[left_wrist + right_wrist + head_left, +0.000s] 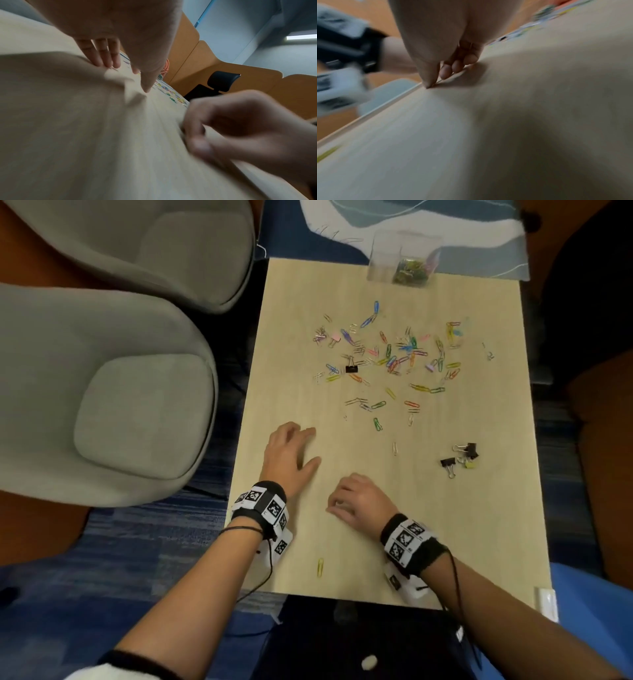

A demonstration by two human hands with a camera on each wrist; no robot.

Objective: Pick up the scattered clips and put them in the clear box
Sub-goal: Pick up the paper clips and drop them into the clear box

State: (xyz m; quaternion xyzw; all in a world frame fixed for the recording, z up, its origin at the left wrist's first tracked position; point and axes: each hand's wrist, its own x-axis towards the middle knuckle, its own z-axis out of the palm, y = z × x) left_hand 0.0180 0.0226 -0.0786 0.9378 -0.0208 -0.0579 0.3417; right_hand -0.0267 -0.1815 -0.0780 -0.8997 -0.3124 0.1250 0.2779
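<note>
Many coloured paper clips (394,357) lie scattered over the far half of the pale wooden table (479,525). The clear box (400,261) stands at the far edge with several clips inside. My left hand (301,446) lies flat on the table at the near left, fingers (102,54) straight, holding nothing. To its right, my right hand (337,503) is curled, and its thumb and fingertips (443,73) meet on the tabletop over something thin and silvery that looks like a paper clip. A yellow clip (320,567) lies near the front edge.
Black binder clips (460,458) and a small yellow one sit at the right. A lone silver clip (395,448) lies mid-table, and a black binder clip (351,368) is in the pile. Two grey armchairs (120,405) stand close on the left. A black chair (221,81) is beyond the table.
</note>
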